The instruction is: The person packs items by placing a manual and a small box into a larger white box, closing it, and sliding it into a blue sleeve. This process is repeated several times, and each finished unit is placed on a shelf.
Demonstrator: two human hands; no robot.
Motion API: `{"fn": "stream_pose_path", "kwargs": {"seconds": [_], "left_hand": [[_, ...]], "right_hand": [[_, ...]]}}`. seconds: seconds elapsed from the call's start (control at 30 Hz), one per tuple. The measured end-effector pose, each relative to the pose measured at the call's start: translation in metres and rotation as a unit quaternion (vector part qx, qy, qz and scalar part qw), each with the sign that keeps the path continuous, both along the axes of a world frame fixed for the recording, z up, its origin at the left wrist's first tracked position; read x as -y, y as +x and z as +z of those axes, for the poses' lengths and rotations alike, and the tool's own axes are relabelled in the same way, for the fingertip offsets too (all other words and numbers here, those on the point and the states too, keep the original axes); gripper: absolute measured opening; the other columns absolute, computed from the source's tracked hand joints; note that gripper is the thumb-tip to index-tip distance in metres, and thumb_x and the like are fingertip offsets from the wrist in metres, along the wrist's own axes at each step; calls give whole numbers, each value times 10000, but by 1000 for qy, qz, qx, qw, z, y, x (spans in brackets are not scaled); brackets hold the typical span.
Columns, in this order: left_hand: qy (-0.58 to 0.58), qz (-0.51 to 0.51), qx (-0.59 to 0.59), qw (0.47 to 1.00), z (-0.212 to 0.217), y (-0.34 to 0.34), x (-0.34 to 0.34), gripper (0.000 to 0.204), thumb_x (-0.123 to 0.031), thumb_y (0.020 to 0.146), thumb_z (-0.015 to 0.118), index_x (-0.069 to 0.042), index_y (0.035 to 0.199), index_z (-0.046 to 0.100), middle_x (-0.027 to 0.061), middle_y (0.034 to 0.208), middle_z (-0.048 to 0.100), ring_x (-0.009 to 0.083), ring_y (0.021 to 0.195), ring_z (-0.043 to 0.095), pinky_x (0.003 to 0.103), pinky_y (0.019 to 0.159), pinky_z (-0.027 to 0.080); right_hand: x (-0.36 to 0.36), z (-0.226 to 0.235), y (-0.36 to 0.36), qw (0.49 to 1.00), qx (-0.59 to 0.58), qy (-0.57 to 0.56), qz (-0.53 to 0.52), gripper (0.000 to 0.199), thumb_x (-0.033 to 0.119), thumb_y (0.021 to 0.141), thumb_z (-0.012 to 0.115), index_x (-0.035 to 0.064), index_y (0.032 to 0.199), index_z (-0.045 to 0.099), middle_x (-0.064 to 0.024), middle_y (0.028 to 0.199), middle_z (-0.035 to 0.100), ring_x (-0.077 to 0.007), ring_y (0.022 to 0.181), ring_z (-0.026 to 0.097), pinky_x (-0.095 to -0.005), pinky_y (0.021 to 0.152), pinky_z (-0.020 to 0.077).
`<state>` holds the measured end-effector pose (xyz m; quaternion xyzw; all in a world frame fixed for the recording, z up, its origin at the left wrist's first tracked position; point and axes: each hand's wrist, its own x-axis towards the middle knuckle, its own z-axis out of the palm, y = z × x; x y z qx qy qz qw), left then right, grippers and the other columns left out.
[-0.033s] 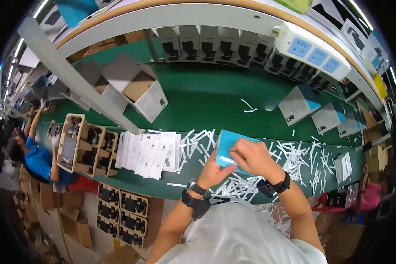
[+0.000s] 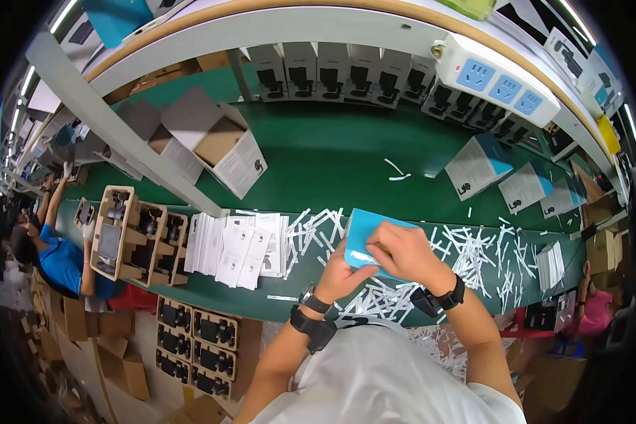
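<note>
Scene drifts slightly left, hands and box almost unmoved

In the head view, the shelf (image 2: pixel 290 65) and the boxes around it sit slightly further left than in the earlier frame; both hands keep nearly the same pose. The blue-topped box (image 2: pixel 366 225) is on the near part of the green worktop (image 2: pixel 332 152), in front of the person. The left hand (image 2: pixel 340 274) grips its near left corner, thumb along the front. The right hand (image 2: pixel 404 249) rests on its top, fingers curled close; whether they pinch anything, I cannot tell. White paper strips (image 2: pixel 473 256) lie scattered around, and leaflets (image 2: pixel 239 253) are piled to the left.
</note>
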<state>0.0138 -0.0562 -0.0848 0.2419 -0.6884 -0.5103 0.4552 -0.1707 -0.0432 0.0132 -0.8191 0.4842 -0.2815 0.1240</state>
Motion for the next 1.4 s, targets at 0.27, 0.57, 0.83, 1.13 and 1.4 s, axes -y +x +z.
{"fn": "stream_pose_path", "kwargs": {"seconds": [0.27, 0.57, 0.83, 1.13, 1.4], "left_hand": [[27, -34, -4, 999, -3, -1, 1, 264, -173, 819, 804, -84, 1051, 712, 125, 1228, 647, 334, 1166, 587, 436, 982, 464], [-29, -60, 35, 997, -25, 3, 8, 321, -162, 792, 829, -82, 1072, 693, 131, 1332, 590, 337, 1255, 526, 438, 1057, 424], [12, 45, -48, 998, -7, 0, 20, 547, -96, 741, 863, -78, 1233, 625, 159, 1534, 367, 368, 1415, 381, 482, 1133, 377], [-237, 21, 183, 954, -16, 15, 23, 538, -256, 721, 870, -125, 1217, 709, 137, 1440, 483, 424, 1372, 411, 534, 1058, 447], [-353, -23, 378, 855, 26, 4, 3, 651, -264, 825, 767, -147, 1422, 532, 154, 1501, 440, 407, 1401, 379, 535, 1109, 372]], "right_hand": [[1, -7, -6, 999, 27, -10, 31, 140, 161, 828, 738, 93, 875, 625, -46, 823, 629, -239, 648, 633, -338, 544, 473], [2, -25, -40, 928, 313, 187, 76, 210, 275, 908, 707, 83, 918, 623, -46, 839, 647, -162, 677, 634, -310, 560, 468], [-75, -71, -132, 900, 142, 155, -382, 549, 360, 856, 753, 69, 1298, 607, -91, 865, 626, -189, 745, 601, -314, 685, 492], [-105, -103, -29, 943, 197, -80, -257, 356, -7, 759, 813, 56, 1102, 744, -70, 920, 581, -161, 688, 576, -262, 574, 467], [-107, -94, -35, 975, 59, -73, -202, 456, 54, 747, 761, 140, 1192, 711, -57, 1181, 663, -126, 641, 615, -256, 536, 513]]}}
